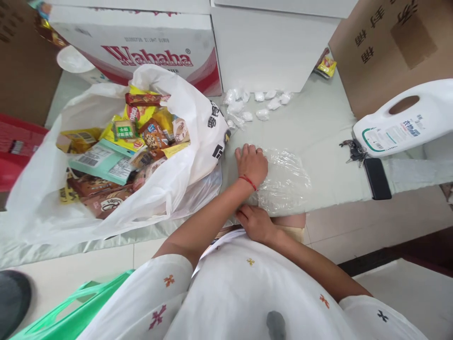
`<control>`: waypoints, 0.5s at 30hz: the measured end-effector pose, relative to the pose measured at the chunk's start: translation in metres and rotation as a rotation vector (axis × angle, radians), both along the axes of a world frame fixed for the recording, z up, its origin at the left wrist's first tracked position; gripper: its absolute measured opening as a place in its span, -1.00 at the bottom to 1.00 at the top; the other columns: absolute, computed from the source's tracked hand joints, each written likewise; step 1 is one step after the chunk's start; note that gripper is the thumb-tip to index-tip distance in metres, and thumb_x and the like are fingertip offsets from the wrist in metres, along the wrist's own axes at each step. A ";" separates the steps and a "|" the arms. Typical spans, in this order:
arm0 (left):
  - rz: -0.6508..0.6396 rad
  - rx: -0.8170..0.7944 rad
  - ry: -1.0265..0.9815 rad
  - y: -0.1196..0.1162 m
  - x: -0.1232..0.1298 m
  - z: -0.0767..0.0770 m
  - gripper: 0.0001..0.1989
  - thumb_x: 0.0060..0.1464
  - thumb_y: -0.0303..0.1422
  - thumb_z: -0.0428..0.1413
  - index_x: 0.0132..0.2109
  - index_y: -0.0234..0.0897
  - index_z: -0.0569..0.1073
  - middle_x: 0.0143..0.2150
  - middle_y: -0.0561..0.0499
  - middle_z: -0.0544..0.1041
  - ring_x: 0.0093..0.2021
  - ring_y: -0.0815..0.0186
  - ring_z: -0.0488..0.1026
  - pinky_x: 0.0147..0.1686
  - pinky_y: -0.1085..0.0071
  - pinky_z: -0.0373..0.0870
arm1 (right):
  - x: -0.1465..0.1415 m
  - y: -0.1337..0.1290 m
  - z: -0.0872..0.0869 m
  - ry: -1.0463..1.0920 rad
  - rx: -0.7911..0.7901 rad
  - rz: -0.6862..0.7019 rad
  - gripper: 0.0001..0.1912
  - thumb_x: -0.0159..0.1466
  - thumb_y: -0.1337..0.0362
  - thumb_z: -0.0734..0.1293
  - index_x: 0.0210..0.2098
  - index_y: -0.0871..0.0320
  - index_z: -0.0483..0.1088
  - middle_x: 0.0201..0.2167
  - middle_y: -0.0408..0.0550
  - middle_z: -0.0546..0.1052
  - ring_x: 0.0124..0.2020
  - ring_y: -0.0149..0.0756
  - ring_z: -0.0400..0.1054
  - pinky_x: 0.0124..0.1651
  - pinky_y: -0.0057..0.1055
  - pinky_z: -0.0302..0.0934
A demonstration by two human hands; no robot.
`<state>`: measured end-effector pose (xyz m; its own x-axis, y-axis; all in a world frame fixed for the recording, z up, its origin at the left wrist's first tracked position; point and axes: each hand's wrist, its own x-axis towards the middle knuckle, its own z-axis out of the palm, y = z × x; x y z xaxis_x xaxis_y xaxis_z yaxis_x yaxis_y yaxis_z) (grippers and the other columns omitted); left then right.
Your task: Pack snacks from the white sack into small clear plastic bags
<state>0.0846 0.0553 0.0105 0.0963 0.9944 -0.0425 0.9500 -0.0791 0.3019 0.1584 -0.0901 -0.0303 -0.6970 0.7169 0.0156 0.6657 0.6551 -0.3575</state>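
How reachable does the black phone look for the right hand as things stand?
Probably yes: only low-lying clear plastic and table cover separate the right hand from the black phone, whose upper face is uncovered.

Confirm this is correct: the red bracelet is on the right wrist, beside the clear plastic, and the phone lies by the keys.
One slip: the head view shows the red bracelet on the left wrist, with the left hand at the edge of the clear plastic. The phone does lie by the keys.
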 end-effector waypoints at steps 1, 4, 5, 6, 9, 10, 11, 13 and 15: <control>0.004 0.018 -0.003 -0.002 -0.001 -0.005 -0.54 0.38 -0.25 -0.17 0.21 -0.34 0.45 0.30 -0.28 0.41 0.41 -0.01 0.12 0.39 -0.15 -0.10 | 0.002 -0.001 0.004 0.018 -0.006 0.018 -0.76 0.45 0.39 0.20 -0.19 0.14 0.51 -0.25 -0.03 0.58 -0.34 -0.28 0.40 -0.32 -0.36 0.22; -0.017 0.024 -0.013 -0.011 -0.008 -0.020 -0.45 0.42 -0.18 -0.27 0.38 -0.28 0.27 0.48 -0.19 0.20 0.51 0.10 -0.05 0.44 -0.18 -0.30 | 0.031 0.010 0.028 0.184 0.005 -0.046 -0.76 0.46 0.33 0.18 -0.13 0.08 0.49 -0.26 -0.06 0.58 -0.34 -0.30 0.41 -0.27 -0.37 0.27; -0.027 0.021 -0.013 -0.014 -0.011 -0.023 -0.42 0.43 -0.15 -0.31 0.42 -0.26 0.22 0.51 -0.15 0.14 0.53 0.14 -0.09 0.45 -0.17 -0.34 | 0.048 0.020 0.037 0.262 0.034 -0.172 -0.76 0.47 0.28 0.17 -0.10 0.06 0.48 -0.24 -0.05 0.58 -0.30 -0.29 0.43 -0.21 -0.36 0.30; -0.035 0.018 -0.010 -0.016 -0.014 -0.026 -0.40 0.44 -0.13 -0.34 0.44 -0.24 0.18 0.53 -0.13 0.10 0.54 0.17 -0.12 0.46 -0.16 -0.38 | 0.066 0.035 0.046 0.332 0.078 -0.364 -0.75 0.48 0.22 0.16 -0.07 0.06 0.46 -0.19 -0.02 0.59 -0.23 -0.26 0.44 -0.12 -0.32 0.32; -0.038 0.004 0.011 -0.018 -0.017 -0.028 -0.36 0.43 -0.08 -0.38 0.49 -0.22 0.10 0.56 -0.12 0.00 0.56 0.20 -0.17 0.46 -0.16 -0.46 | 0.113 0.096 0.058 0.336 0.150 -0.994 -0.58 0.47 -0.01 0.13 0.06 0.15 0.40 -0.04 0.16 0.56 -0.04 -0.07 0.43 0.05 -0.12 0.29; -0.035 -0.008 0.018 -0.018 -0.017 -0.027 -0.35 0.43 -0.07 -0.38 0.50 -0.22 0.07 0.57 -0.12 -0.02 0.56 0.19 -0.19 0.45 -0.18 -0.48 | 0.121 0.117 0.057 0.302 0.048 -1.082 -0.51 0.45 -0.07 0.13 0.04 0.18 0.41 -0.07 0.20 0.57 -0.05 -0.02 0.44 0.05 -0.09 0.29; -0.032 -0.022 0.023 -0.018 -0.017 -0.027 -0.35 0.43 -0.06 -0.38 0.51 -0.22 0.05 0.57 -0.12 -0.04 0.57 0.17 -0.20 0.44 -0.20 -0.48 | 0.126 0.137 0.053 0.281 -0.101 -1.124 -0.46 0.42 -0.14 0.14 -0.01 0.18 0.43 -0.13 0.19 0.58 -0.08 0.00 0.45 0.02 -0.10 0.30; -0.028 -0.043 0.022 -0.016 -0.018 -0.025 -0.34 0.43 -0.06 -0.38 0.52 -0.23 0.01 0.58 -0.12 -0.07 0.57 0.14 -0.23 0.44 -0.22 -0.48 | 0.123 0.170 0.044 0.325 -0.379 -1.120 -0.46 0.33 -0.22 0.23 -0.14 0.15 0.45 -0.28 0.11 0.58 -0.24 -0.07 0.47 -0.16 -0.21 0.34; -0.024 -0.054 0.004 -0.014 -0.022 -0.022 -0.32 0.42 -0.05 -0.37 0.53 -0.24 -0.02 0.58 -0.13 -0.10 0.57 0.12 -0.25 0.45 -0.21 -0.46 | 0.114 0.190 0.035 0.462 -0.572 -1.082 -0.52 0.23 -0.19 0.38 -0.29 0.14 0.43 -0.45 -0.03 0.51 -0.47 -0.27 0.37 -0.39 -0.36 0.25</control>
